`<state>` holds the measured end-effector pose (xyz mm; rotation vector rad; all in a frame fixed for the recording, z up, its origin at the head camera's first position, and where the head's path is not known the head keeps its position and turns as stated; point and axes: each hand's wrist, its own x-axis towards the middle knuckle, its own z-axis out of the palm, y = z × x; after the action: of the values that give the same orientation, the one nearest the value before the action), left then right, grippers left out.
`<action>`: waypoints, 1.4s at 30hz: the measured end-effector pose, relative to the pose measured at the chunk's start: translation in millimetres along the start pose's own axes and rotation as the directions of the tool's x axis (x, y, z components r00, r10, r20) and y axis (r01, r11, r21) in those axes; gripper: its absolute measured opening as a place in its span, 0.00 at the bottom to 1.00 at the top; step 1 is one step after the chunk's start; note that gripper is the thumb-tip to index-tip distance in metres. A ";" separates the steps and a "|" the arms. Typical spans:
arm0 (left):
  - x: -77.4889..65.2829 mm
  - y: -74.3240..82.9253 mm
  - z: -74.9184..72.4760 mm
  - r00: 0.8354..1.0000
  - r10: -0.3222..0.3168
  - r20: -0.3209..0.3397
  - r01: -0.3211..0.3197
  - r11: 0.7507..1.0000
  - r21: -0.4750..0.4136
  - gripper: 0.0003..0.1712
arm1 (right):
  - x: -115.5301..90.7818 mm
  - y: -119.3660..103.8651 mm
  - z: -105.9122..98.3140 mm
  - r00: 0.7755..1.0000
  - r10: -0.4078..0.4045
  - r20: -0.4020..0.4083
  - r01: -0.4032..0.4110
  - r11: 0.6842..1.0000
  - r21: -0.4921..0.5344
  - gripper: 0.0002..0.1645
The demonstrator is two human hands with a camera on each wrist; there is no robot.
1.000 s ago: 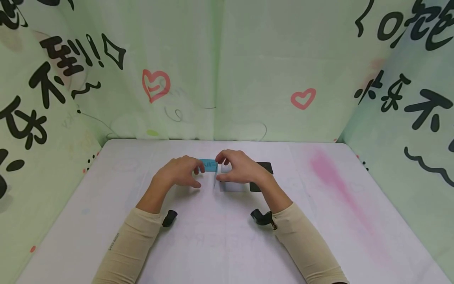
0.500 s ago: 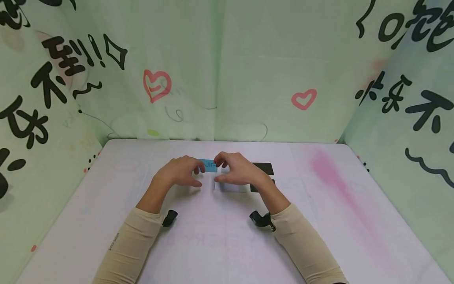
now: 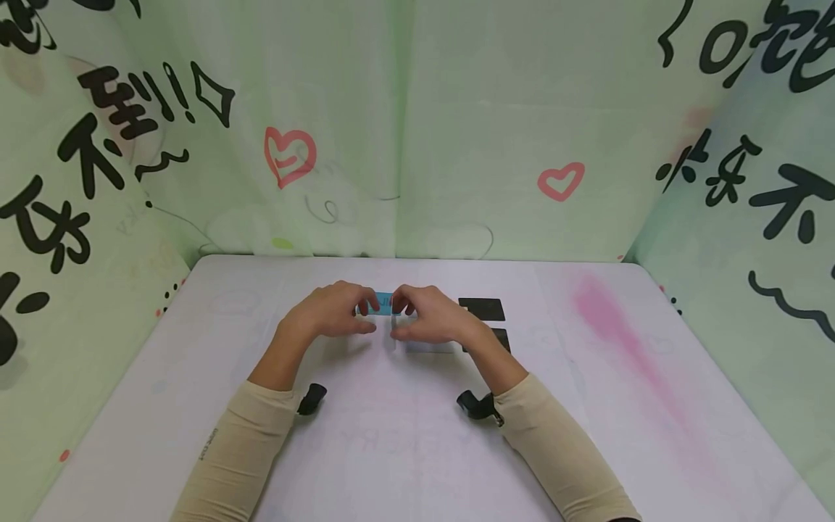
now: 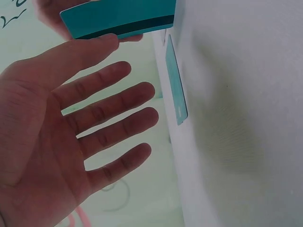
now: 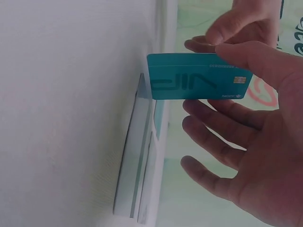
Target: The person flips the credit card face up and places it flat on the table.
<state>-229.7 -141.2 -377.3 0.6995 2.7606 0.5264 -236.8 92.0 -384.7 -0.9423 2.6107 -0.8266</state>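
Observation:
My right hand (image 3: 427, 315) pinches a teal bank card (image 5: 189, 78) by its edges between thumb and fingertips. The card stands upright, with its chip and large VIP lettering showing in the right wrist view and a dark stripe on its other face in the left wrist view. Just left of it, my left hand (image 3: 335, 312) is held with fingers spread and nothing in them. Its thumb tip overlaps the card's lower edge in the left wrist view. Beyond both hands, a second teal card (image 4: 176, 82) lies flat on the table.
White cards (image 5: 130, 161) lie on the table under my right hand, partly hidden in the head view. To their right are two black cards, the far one (image 3: 483, 309) and the near one (image 3: 502, 338). A printed green curtain (image 3: 470, 145) surrounds the white table (image 3: 404, 449).
My right hand has shifted slightly left and nearer with the teal card, uncovering more of the black cards. The left hand's thumb has risen a little and come closer to the card.

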 end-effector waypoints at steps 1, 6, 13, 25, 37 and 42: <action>-0.8 0.1 -0.8 1.000 0.008 -0.004 -0.008 1.000 -0.009 0.21 | 0.8 0.5 0.8 1.000 0.001 0.003 -0.001 1.000 -0.003 0.29; -5.0 3.7 -6.1 0.999 0.042 -0.026 -0.044 0.998 -0.052 0.24 | 2.8 2.3 3.6 1.000 0.002 0.006 -0.001 1.000 -0.019 0.29; -6.1 7.7 -7.9 0.994 0.091 -0.058 -0.096 0.990 -0.100 0.31 | 4.2 2.5 5.6 1.000 -0.015 -0.004 0.015 0.999 -0.038 0.29; -6.8 11.5 -6.5 0.990 0.107 -0.096 -0.118 0.987 -0.111 0.31 | 6.4 0.9 9.6 0.999 -0.038 -0.006 0.038 0.997 -0.064 0.29; -7.5 9.5 -6.7 0.991 0.076 -0.107 -0.088 0.990 -0.113 0.29 | 6.0 0.6 14.0 0.997 -0.080 0.000 0.080 0.992 -0.098 0.31; -8.7 5.8 -8.9 0.990 0.082 -0.117 -0.097 0.988 -0.124 0.28 | 5.9 -0.9 14.0 0.998 -0.057 -0.012 0.056 0.994 -0.097 0.31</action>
<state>-222.7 -143.3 -365.6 0.7888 2.7759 0.7786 -235.2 81.6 -395.7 -1.0441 2.6691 -0.7286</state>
